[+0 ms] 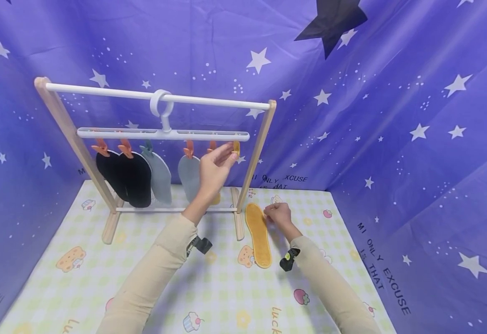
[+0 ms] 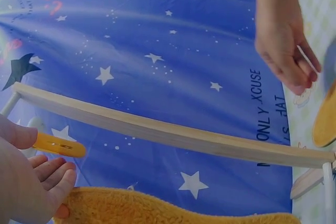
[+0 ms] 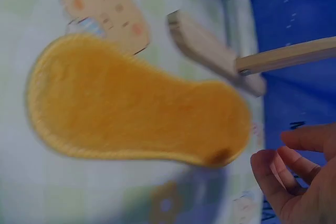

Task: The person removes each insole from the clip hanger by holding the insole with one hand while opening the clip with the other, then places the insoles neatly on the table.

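1. Yellow insole [image 1: 258,237] lies flat on counter [image 1: 222,280], beside the empty, loosely curled right hand [image 1: 278,214]; a hasty reach could push it away
2. Left hand [image 1: 215,172] pinches yellow clip [image 1: 236,148]; a slack squeeze could lose it
3. Hanger [image 1: 203,136] could swing if tugged

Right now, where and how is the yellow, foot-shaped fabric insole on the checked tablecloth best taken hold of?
The insole is probably best pinched at its far end's right edge, coming from the right: it lies flat, so an edge offers the hold; the bare right hand is beside that end, and the pale wooden rack foot stands close on the left.
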Available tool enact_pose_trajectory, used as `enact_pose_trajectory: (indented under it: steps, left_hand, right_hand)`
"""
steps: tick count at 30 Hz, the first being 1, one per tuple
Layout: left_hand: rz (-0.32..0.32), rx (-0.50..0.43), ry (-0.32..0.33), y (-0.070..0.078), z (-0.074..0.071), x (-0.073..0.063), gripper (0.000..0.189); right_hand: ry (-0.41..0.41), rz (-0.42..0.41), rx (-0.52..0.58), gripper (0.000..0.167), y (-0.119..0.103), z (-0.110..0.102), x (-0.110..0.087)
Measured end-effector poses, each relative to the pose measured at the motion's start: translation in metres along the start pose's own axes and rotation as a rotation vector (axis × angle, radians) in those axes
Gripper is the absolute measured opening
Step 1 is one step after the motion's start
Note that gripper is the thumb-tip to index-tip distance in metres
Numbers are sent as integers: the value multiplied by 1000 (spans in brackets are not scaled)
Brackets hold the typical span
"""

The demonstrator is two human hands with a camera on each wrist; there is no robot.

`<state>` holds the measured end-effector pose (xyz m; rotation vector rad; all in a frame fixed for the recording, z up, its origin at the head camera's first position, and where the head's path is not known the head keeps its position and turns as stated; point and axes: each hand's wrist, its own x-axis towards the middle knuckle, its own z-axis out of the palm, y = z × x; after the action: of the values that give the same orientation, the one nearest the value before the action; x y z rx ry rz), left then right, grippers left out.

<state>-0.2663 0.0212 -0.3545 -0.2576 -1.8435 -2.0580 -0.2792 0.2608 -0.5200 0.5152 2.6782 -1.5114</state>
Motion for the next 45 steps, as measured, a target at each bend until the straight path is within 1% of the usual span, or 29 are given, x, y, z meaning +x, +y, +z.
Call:
enact_pose_trajectory:
  steps: [3,6,9,13,15,17,19,22,26,29,33,35,37,40,45]
  left_hand:
    - [34,26,3,1,-3,-3,32]
    - [84,99,43,3,-9,-8,25]
    - [140,133,125,6,-15,-12,18]
    - [206,103,257,12,-25,-15,22]
    - [234,117,315,15,-30,-16,21]
    - [252,126,358,16,-34,-16,18]
    - [258,150,378,17,-38,-16,16]
    - [231,175,368,19,-41,-18,16]
    - [179,227,305,21,-43,-20,19]
    - [145,256,248,20,-43,-21,23]
    - [113,273,199,18,-45,-18,26]
    - [105,282,183,18,-46,-16,27]
    - [100,293,167,17,-46,-14,27]
    - [89,312,142,18,-47,-10,28]
    - [44,330,107,19,-47,-5,31]
  right_hand:
    - [-5,-32,67,17,-11,-3,-3]
    - [-2,-69,106,18,-22,-5,-6]
    - [7,-114,119,19,-31,-4,-8]
    - [31,-199,154,18,-42,-1,-14]
    - [42,-249,184,18,-49,1,-19]
    - [50,-302,215,18,-55,3,-23]
    - [47,-360,257,17,-63,6,-28]
    - [24,-454,336,17,-75,10,-34]
    - [-44,-565,395,22,-92,16,-41]
    - [-108,-605,389,24,-107,20,-50]
    - [-190,-632,356,27,-128,24,-65]
    - [-224,-642,346,29,-132,28,-64]
    - [-244,-643,341,30,-132,36,-60]
    - [-236,-637,341,30,-129,47,-49]
    - [-166,-614,328,25,-129,58,-43]
